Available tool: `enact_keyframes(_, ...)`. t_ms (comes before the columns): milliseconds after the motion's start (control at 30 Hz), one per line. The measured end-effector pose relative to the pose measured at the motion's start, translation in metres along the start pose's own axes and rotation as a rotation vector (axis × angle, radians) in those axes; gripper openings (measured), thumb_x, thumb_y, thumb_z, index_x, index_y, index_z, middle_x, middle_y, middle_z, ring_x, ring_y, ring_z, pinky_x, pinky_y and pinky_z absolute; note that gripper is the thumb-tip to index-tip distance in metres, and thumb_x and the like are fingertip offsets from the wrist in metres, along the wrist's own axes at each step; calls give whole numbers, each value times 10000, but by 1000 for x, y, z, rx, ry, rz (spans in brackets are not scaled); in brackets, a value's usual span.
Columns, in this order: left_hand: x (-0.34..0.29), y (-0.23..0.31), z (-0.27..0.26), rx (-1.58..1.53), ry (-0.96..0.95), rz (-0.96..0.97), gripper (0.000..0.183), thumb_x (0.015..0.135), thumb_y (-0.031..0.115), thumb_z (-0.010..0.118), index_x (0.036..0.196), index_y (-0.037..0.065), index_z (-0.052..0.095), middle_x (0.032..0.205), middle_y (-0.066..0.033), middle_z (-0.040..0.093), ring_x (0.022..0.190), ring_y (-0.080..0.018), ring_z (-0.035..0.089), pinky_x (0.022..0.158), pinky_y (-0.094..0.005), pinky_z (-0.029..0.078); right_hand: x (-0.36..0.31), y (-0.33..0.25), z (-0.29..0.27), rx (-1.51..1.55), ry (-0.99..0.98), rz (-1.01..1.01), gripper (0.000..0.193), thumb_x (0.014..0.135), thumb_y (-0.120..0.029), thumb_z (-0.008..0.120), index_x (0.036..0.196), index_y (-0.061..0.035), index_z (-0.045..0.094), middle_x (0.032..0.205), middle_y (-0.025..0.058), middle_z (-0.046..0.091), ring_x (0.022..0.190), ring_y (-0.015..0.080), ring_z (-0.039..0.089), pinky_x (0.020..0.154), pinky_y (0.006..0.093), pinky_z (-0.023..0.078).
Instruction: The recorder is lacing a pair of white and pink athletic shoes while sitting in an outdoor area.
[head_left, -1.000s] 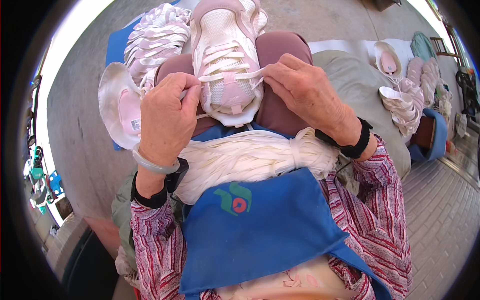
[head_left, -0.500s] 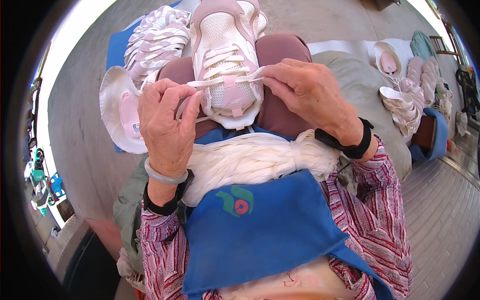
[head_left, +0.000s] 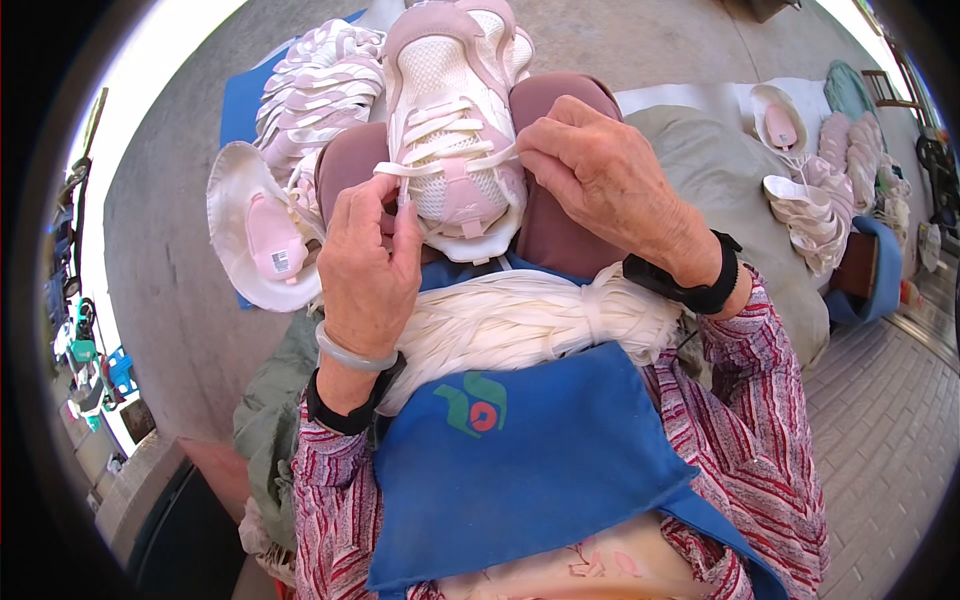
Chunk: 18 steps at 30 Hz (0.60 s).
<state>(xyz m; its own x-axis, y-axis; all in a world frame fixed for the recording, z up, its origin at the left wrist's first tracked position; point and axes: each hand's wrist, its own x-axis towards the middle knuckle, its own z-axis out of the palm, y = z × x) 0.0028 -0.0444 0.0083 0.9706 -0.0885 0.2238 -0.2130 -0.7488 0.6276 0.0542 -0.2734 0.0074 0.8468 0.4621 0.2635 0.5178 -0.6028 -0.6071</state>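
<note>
A pink-and-white shoe upper [head_left: 440, 65] rests between my knees, its padded collar toward me and white lacing up its front. My right hand [head_left: 615, 185] is closed in a pinch on the white shoelace [head_left: 492, 160] at the upper's right side. My left hand [head_left: 365, 255] is at the left eyelet edge, thumb and forefinger closing on the lace there; the fingertips partly hide it. Across my lap, below the upper, lies a tied bundle of white laces [head_left: 500, 325].
Stacked pink-and-white uppers [head_left: 325, 85] lie at far left beside a white upper with a pink insole [head_left: 270, 235]. More uppers [head_left: 805, 220] sit at right near a blue container [head_left: 875, 270]. A blue apron [head_left: 530, 450] covers my front.
My left hand has moved slightly right and down, closer to the upper's left edge. My right hand has shifted a little left, and the lace lies closer against the upper.
</note>
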Motion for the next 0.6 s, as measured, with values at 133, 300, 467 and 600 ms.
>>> enact_keyframes(133, 5, -12, -2, 87, -5, 181, 139, 884, -2, 591, 1023, -17, 584, 877, -111, 601, 676, -170, 587, 611, -277, 482, 3, 4, 3, 107, 15, -56, 77, 851, -81, 602, 879, -22, 643, 794, 116, 572, 738, 312, 579, 665, 368, 468)
enact_keyframes(300, 2, -10, 1, -56, 4, 63, 169, 866, -35, 575, 1028, 8, 591, 862, -109, 585, 695, -222, 600, 611, -315, 478, 2, 0, 3, 88, -20, 20, 84, 849, -73, 597, 877, -5, 639, 808, 126, 581, 761, 313, 581, 678, 373, 465)
enact_keyframes(467, 12, 3, -6, 167, -58, 251, 217, 838, -36, 593, 1035, 53, 602, 868, -115, 583, 710, -273, 602, 608, -346, 485, 5, 7, 6, 66, -11, -30, 103, 843, -101, 584, 809, -8, 610, 781, 131, 572, 744, 320, 582, 671, 394, 470)
enact_keyframes(600, 19, 13, -11, 344, -188, 220, 206, 828, 2, 617, 1020, 76, 612, 900, -113, 565, 739, -280, 600, 608, -367, 477, 4, 7, 8, 89, 29, -47, 135, 827, -117, 572, 747, -9, 584, 754, 139, 569, 728, 328, 593, 660, 411, 480)
